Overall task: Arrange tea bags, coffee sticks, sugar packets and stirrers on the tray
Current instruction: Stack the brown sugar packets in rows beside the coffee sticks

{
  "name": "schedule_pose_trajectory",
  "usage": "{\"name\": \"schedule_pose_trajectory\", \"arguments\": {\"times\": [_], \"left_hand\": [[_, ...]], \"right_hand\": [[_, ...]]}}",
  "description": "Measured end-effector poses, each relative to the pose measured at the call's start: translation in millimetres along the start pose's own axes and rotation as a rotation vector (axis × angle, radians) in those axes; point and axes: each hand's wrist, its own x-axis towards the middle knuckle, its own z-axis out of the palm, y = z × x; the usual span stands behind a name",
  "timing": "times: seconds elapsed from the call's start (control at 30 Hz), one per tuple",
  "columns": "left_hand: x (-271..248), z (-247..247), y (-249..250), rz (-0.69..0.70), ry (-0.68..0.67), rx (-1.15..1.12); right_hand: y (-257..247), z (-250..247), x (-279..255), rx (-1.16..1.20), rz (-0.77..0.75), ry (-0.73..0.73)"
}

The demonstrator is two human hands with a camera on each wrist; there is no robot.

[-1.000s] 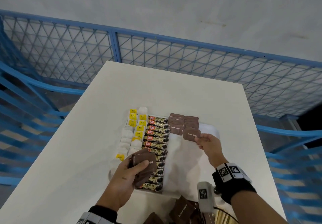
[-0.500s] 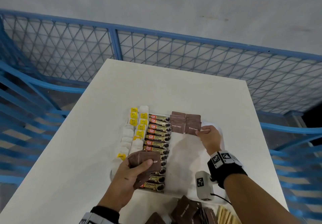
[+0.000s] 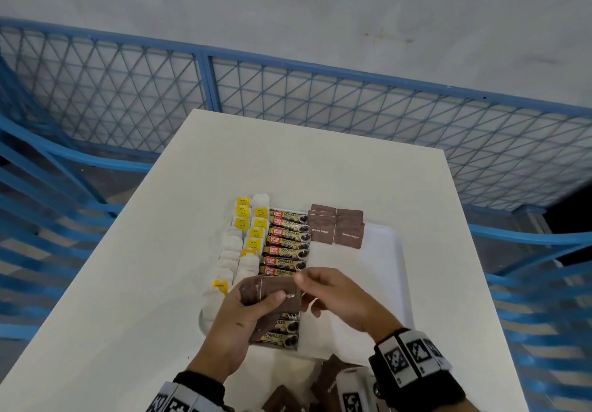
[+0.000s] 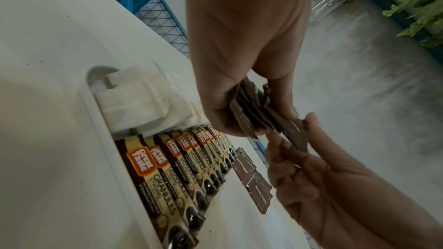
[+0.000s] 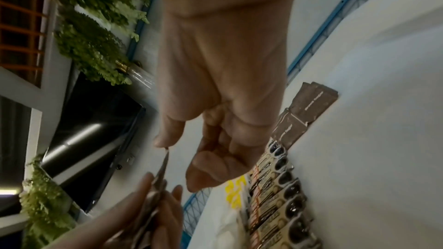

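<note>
**Sugar packets being dealt onto the tray**

A white rectangular table (image 3: 166, 283) stood before a blue metal mesh fence (image 3: 320, 100). On it lay a shallow white plastic tray (image 3: 389, 251).

At the tray's left side, two columns of white paper tea bags with yellow tags (image 3: 243, 245) overlapped one another, running from the far edge toward the near one. Just to their right, touching them, a column of brown-and-gold coffee sticks printed "GRANULES" (image 3: 288, 245) lay side by side, their near end partly hidden under the hands.

The left hand (image 3: 237, 325) hovered above the near part of that column, its fingers and thumb curled round a small stack of brown paper sugar packets (image 3: 272, 296). The right hand (image 3: 339, 299) met it from the right: the thumb and forefinger pinched the edge of the uppermost packet of the stack, as the left wrist view showed, while its other fingers were bent beneath.

Further right, at the tray's far edge beside the coffee sticks, two short overlapping rows of brown "Brown Sugar" packets (image 3: 336, 227) lay flat. The rest of the tray's right part showed bare white.

At the near edge of the table, loose brown sugar packets (image 3: 282, 400) lay in a heap outside the tray.
</note>
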Motion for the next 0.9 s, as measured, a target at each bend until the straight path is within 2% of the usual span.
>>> {"name": "schedule_pose_trajectory", "arguments": {"times": [0.07,0.23,0.4,0.57,0.73,0.83,0.9], "left_hand": [[-2.4,-1.9,-0.6,0.002,-0.007,0.005],[-5.6,-10.1,-2.3,0.006,-0.045,0.031],[-9.7,-15.2,-3.9,0.011,-0.105,0.054],[-7.6,-20.5,-4.9,-0.047,-0.036,0.020],[-5.9,-25.7,-6.9,-0.062,-0.008,-0.030],[-6.1,-27.7,-7.4,-0.053,-0.015,-0.047],[-6.2,-28.3,-7.4,-0.044,-0.011,-0.045]], "right_hand": [[-1.2,7.5,-5.7,0.075,-0.017,-0.023],[4.1,22.2,-10.7,0.091,-0.015,-0.044],[10.2,23.0,-8.6,0.158,-0.009,0.075],[13.2,7.5,-1.1,0.241,-0.037,0.162],[14.8,-21.2,21.4,0.367,-0.055,0.418],[19.7,-39.6,39.6,0.259,0.014,0.667],[25.8,-51.3,52.2,0.178,0.049,0.781]]}}
